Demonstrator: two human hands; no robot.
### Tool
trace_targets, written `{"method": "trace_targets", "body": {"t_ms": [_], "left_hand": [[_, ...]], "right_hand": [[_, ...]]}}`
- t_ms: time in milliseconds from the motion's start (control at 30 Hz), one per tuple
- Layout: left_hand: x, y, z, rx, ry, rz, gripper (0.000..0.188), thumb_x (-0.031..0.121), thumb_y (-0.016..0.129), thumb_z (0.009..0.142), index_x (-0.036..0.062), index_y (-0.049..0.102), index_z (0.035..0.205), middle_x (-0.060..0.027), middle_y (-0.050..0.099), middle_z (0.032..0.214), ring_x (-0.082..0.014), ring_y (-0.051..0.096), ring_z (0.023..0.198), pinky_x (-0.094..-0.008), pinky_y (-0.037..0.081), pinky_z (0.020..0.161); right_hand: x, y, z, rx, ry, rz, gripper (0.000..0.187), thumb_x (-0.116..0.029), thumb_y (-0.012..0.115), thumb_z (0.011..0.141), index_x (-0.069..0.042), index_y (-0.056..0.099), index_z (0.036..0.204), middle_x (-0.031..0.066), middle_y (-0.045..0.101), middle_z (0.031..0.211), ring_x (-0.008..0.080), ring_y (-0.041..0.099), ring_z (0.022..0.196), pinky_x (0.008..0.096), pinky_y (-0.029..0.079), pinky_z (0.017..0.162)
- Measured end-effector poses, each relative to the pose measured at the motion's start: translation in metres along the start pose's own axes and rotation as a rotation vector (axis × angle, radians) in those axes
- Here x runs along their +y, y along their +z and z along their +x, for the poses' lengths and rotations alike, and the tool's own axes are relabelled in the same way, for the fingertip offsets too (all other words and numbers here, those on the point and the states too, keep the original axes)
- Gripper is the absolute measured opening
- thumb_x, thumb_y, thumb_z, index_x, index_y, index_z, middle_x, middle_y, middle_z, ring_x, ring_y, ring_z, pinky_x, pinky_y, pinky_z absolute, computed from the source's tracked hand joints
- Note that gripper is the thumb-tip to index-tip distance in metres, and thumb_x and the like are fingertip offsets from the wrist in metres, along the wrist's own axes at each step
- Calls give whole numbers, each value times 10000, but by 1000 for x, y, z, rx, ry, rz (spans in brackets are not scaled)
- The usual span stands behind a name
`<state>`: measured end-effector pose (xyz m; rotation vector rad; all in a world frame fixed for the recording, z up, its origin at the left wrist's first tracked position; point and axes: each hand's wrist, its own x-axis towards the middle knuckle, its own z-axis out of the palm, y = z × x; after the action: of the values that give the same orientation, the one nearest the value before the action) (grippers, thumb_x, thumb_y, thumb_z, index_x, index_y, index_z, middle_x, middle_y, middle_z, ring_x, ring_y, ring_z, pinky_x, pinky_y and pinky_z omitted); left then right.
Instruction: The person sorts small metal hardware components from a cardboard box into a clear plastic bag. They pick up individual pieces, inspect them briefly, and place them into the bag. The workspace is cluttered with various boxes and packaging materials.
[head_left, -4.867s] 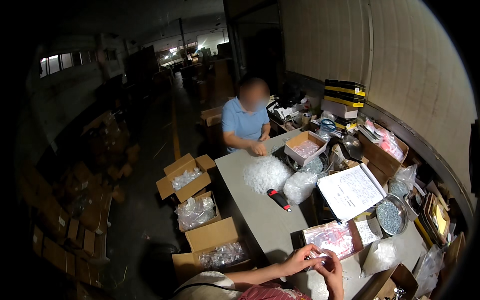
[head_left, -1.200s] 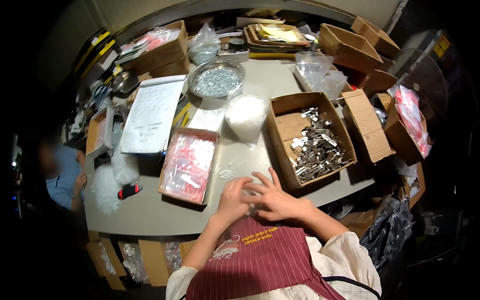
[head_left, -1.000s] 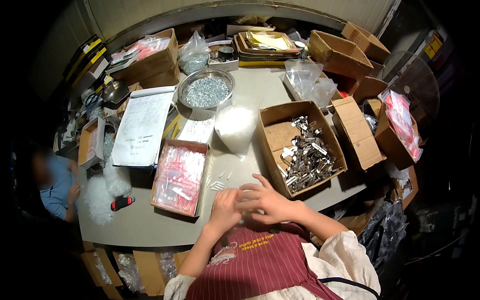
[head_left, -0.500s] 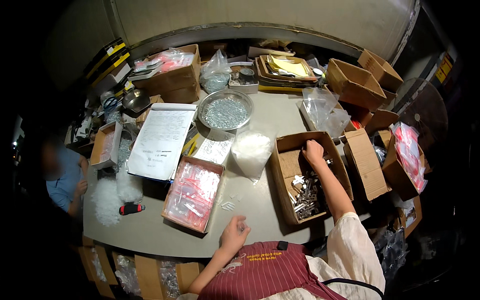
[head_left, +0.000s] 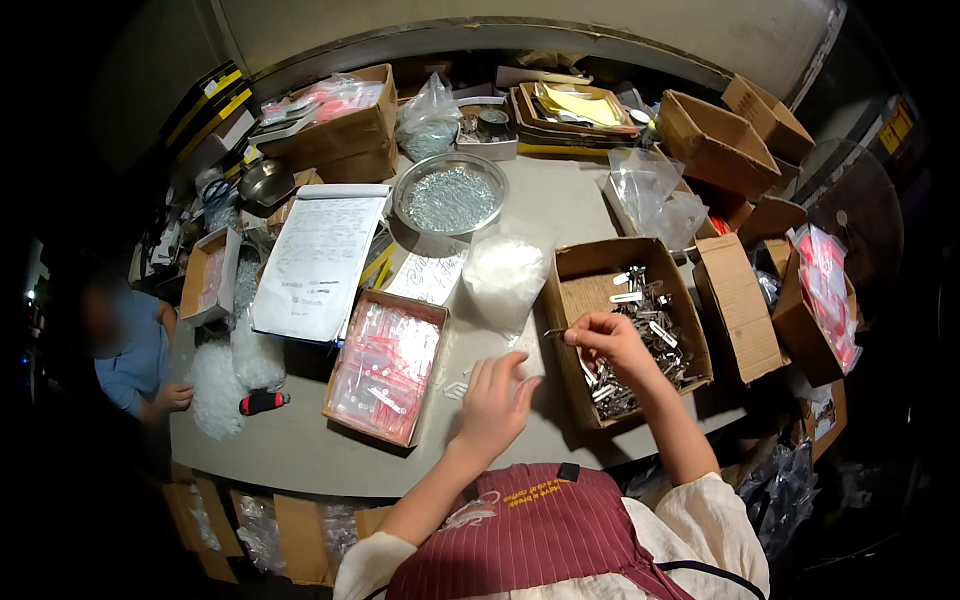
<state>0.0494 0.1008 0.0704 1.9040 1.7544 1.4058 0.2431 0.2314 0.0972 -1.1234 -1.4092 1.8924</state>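
My right hand (head_left: 608, 345) is over the left wall of an open cardboard box (head_left: 585, 285). Its thumb and fingers pinch a small, thin metal piece (head_left: 554, 332) that sticks out toward the left. Many loose silver metal pieces (head_left: 655, 335) lie heaped in that box. My left hand (head_left: 495, 408) hovers above the table with fingers apart and nothing visible in it. Just beyond it, a few small pale pieces (head_left: 456, 389) lie on the tabletop. Beside that hand stands a shallow box (head_left: 332, 408) packed with clear, red-edged plastic bags (head_left: 385, 365).
A clear bag of white pieces (head_left: 505, 285) stands beyond my hands, near a metal bowl of small silver parts (head_left: 450, 198). A clipboard with paper (head_left: 318, 265), a red-and-black tool (head_left: 264, 403) and a white pile (head_left: 216, 392) lie left. Another person (head_left: 135, 350) is at the left edge.
My right hand has come from the box's far end to its left wall, now with a thin metal piece. My left hand has moved forward and its fingers have spread.
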Motion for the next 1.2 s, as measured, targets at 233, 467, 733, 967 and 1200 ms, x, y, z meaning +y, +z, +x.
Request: {"method": "trace_targets", "body": {"t_ms": [233,467,733,967,1200], "left_hand": [[16,-3,21,2,223,85,317,97,784,809,29,636,1080,-125,622,893,-322,617,830,-402,512,725],[9,-15,11,55,239,49,262,87,766,827,25,659,1057,-118,656,896,-322,645,820,-400,521,707],[10,-52,-5,-286,-605,-916,212,112,734,923,-21,722,1088,-90,744,952,-152,698,849,-281,531,718],[20,-64,-2,-475,-613,-1032,269,134,741,927,-35,703,1133,-72,739,948,-108,677,857,-251,517,724],[22,-66,-7,-540,-590,-973,310,127,759,912,3,680,1185,-24,697,969,-75,632,887,-233,507,778]], "right_hand": [[12,38,-36,18,-81,188,148,-129,729,934,7,681,901,41,676,759,90,588,558,239,465,483],[23,58,-45,-41,-251,226,174,-91,732,922,33,680,1032,51,678,843,119,630,685,263,514,613],[-14,43,-62,56,-666,-297,145,-31,709,892,11,715,1031,45,675,906,127,643,796,254,496,698],[-20,51,-75,-95,-948,-808,233,34,740,807,-6,724,1036,108,676,927,239,678,796,321,532,668],[-22,51,-75,-179,-963,-881,242,-7,739,783,-9,679,1017,113,634,914,262,667,762,332,531,661]]}}
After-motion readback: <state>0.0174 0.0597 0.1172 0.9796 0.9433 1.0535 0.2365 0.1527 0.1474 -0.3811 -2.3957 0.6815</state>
